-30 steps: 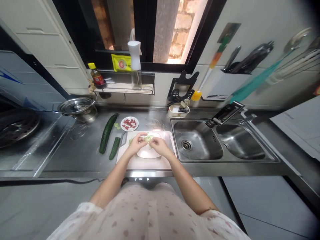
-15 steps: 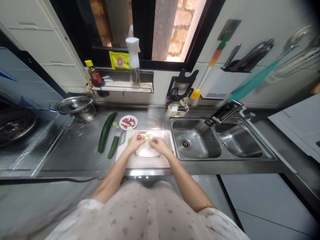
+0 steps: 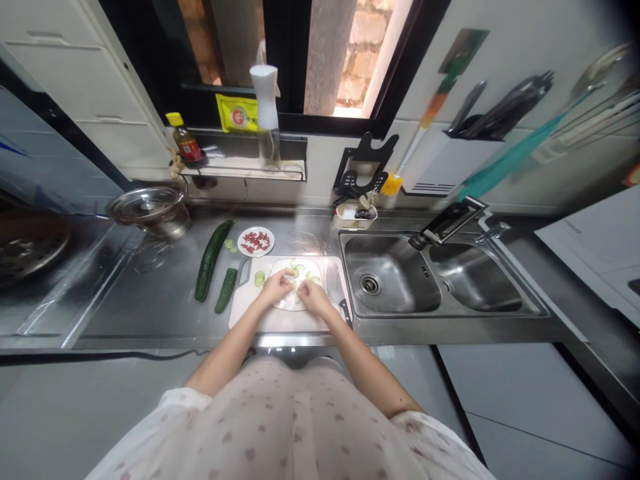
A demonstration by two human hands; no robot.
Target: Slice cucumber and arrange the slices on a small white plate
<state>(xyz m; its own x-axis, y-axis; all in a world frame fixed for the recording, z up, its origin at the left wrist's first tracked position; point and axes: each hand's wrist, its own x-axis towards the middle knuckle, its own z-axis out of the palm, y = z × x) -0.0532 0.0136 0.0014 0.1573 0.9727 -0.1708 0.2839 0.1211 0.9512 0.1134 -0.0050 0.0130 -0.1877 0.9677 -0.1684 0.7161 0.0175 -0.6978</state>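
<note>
My left hand (image 3: 278, 287) is over the left side of a white plate (image 3: 290, 305), its fingers curled around what look like pale cucumber slices, mostly hidden. Close beside it, my right hand (image 3: 311, 296) has thumb and fingertips pinched; what is between them is too small to make out. Thin green-edged cucumber slices (image 3: 297, 268) lie in an arc along the plate's far side. The plate rests on a white cutting board (image 3: 244, 308). A small pile of slices (image 3: 259, 279) sits on the board's left. At its right edge lies a knife with a black handle (image 3: 345, 312).
Left of the board are a long cucumber (image 3: 212, 261) and a cut cucumber piece (image 3: 227, 291). Behind stands a small plate of red chopped pieces (image 3: 256, 242). A steel pot (image 3: 150, 212) stands farther left. A double sink (image 3: 390, 273) adjoins on the right.
Both hands have drawn back toward me from the plate's far side. Slices there, earlier at my fingertips, now lie uncovered on the plate. The board's left pile and the knife handle show more.
</note>
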